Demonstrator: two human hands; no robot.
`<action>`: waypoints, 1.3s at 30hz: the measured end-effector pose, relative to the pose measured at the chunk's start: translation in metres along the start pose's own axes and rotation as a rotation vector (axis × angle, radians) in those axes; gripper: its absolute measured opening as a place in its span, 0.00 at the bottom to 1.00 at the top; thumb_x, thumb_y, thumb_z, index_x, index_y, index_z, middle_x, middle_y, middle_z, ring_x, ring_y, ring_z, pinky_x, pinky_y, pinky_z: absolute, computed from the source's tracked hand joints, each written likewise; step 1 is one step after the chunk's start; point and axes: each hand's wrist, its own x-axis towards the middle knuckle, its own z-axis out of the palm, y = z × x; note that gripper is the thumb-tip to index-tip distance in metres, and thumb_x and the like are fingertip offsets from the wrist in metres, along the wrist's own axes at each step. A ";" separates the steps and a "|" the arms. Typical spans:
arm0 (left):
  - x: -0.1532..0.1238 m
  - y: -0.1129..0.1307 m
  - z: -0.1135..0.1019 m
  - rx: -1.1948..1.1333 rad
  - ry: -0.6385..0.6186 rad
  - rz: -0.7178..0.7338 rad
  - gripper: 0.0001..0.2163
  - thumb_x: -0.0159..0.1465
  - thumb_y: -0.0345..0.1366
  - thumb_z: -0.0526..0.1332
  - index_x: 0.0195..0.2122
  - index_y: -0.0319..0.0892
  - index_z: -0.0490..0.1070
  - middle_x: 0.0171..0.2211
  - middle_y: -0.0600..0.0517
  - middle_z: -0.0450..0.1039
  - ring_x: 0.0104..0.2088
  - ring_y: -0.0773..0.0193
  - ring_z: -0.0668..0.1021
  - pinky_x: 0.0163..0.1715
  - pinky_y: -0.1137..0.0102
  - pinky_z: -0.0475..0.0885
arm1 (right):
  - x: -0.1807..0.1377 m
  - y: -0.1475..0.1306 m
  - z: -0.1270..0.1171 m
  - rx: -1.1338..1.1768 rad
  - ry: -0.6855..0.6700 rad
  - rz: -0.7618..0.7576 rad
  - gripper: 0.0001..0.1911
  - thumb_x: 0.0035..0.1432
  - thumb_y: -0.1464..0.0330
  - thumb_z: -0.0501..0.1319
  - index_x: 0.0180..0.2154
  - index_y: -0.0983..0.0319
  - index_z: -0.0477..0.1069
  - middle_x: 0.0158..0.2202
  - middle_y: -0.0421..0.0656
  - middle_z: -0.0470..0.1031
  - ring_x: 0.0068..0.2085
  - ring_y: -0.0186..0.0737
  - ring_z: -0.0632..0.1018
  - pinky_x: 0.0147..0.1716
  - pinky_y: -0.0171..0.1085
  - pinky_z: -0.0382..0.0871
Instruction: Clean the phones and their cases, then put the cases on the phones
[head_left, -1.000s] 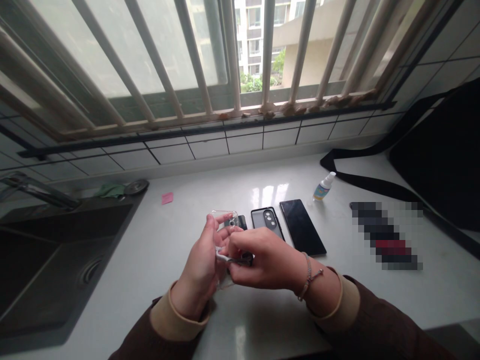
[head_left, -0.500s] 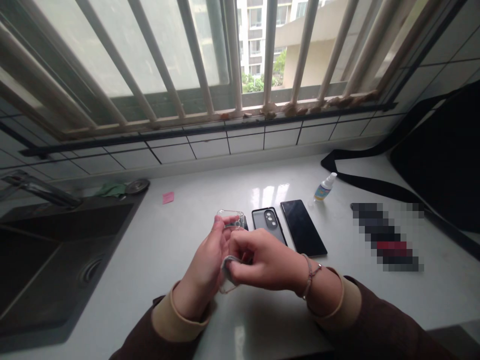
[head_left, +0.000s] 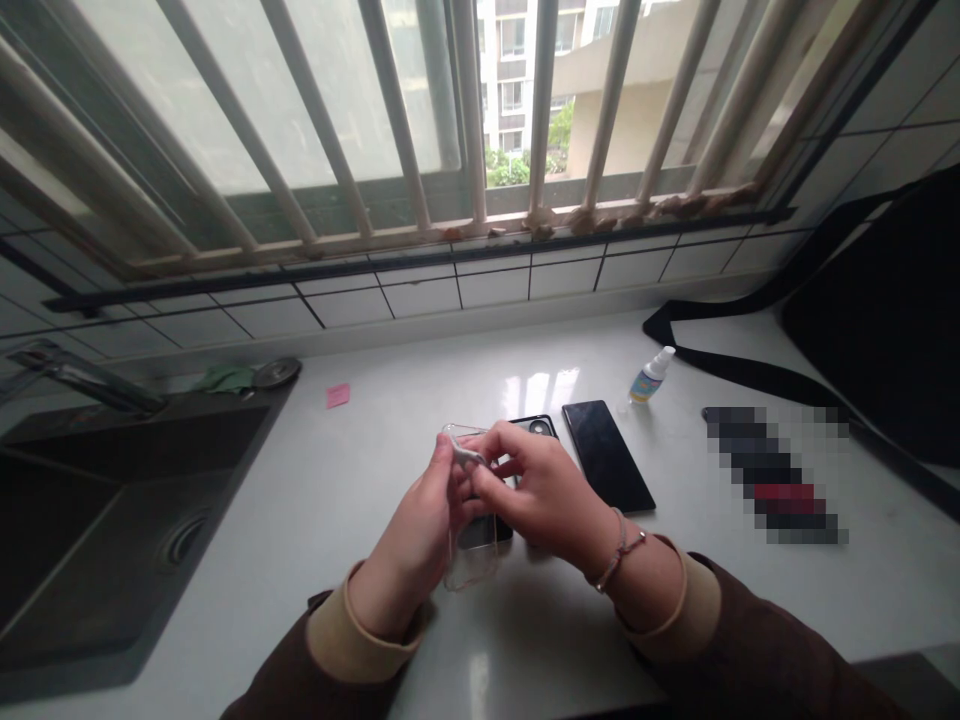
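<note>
My left hand grips a clear soft phone case upright above the white counter. My right hand pinches a small pale cloth against the top of that case. Behind the hands lie a phone, partly hidden, a black case with a camera cut-out, mostly hidden by my right hand, and a black phone lying flat to the right.
A small spray bottle stands behind the black phone. A black bag with strap fills the right. A dark sink with tap is at left. A pink note lies near the tiled wall.
My right hand has moved the cloth from the lower part of the clear case up to its top edge. The left hand still holds the case.
</note>
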 end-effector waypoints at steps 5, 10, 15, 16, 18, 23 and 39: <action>0.003 -0.004 -0.003 -0.010 0.070 0.020 0.23 0.74 0.56 0.60 0.53 0.39 0.77 0.43 0.41 0.84 0.46 0.52 0.86 0.51 0.62 0.79 | -0.002 0.000 0.005 0.034 -0.104 -0.088 0.04 0.62 0.74 0.65 0.36 0.59 0.73 0.38 0.40 0.82 0.35 0.35 0.80 0.37 0.35 0.77; 0.003 -0.001 -0.003 0.004 0.097 0.010 0.23 0.75 0.56 0.58 0.54 0.40 0.75 0.41 0.43 0.84 0.43 0.54 0.86 0.49 0.61 0.79 | -0.002 0.001 0.003 -0.014 -0.136 -0.111 0.07 0.59 0.75 0.66 0.32 0.59 0.70 0.30 0.36 0.75 0.29 0.32 0.72 0.34 0.33 0.73; 0.001 0.002 -0.002 0.006 0.117 -0.006 0.25 0.71 0.59 0.63 0.54 0.41 0.75 0.40 0.44 0.83 0.38 0.54 0.85 0.43 0.62 0.79 | -0.003 0.000 0.001 -0.020 -0.218 -0.110 0.06 0.61 0.73 0.65 0.33 0.59 0.70 0.32 0.38 0.77 0.31 0.33 0.74 0.33 0.33 0.70; 0.001 0.002 -0.002 0.007 0.116 -0.010 0.25 0.71 0.59 0.64 0.54 0.41 0.75 0.40 0.45 0.83 0.38 0.54 0.85 0.42 0.62 0.79 | -0.003 0.000 0.001 -0.023 -0.236 -0.112 0.05 0.61 0.72 0.65 0.33 0.59 0.71 0.32 0.37 0.77 0.30 0.33 0.74 0.33 0.33 0.70; 0.001 0.002 -0.003 0.006 0.108 -0.012 0.25 0.70 0.59 0.64 0.53 0.41 0.75 0.39 0.45 0.83 0.37 0.55 0.85 0.40 0.63 0.79 | -0.004 -0.002 0.002 -0.042 -0.273 -0.120 0.06 0.60 0.72 0.66 0.33 0.59 0.70 0.30 0.37 0.76 0.30 0.33 0.73 0.32 0.33 0.68; 0.002 0.000 -0.003 0.002 0.101 -0.034 0.26 0.70 0.60 0.63 0.52 0.41 0.76 0.37 0.45 0.82 0.35 0.56 0.84 0.37 0.64 0.79 | -0.004 0.000 0.006 -0.074 -0.419 -0.200 0.13 0.54 0.73 0.67 0.27 0.57 0.62 0.27 0.35 0.69 0.30 0.35 0.69 0.31 0.33 0.66; 0.002 0.011 0.004 -0.089 0.294 0.116 0.24 0.78 0.55 0.52 0.56 0.39 0.71 0.38 0.43 0.79 0.37 0.56 0.83 0.42 0.62 0.82 | -0.005 0.002 0.002 -0.278 -0.372 -0.207 0.15 0.50 0.73 0.66 0.27 0.58 0.59 0.24 0.32 0.61 0.26 0.31 0.59 0.28 0.33 0.55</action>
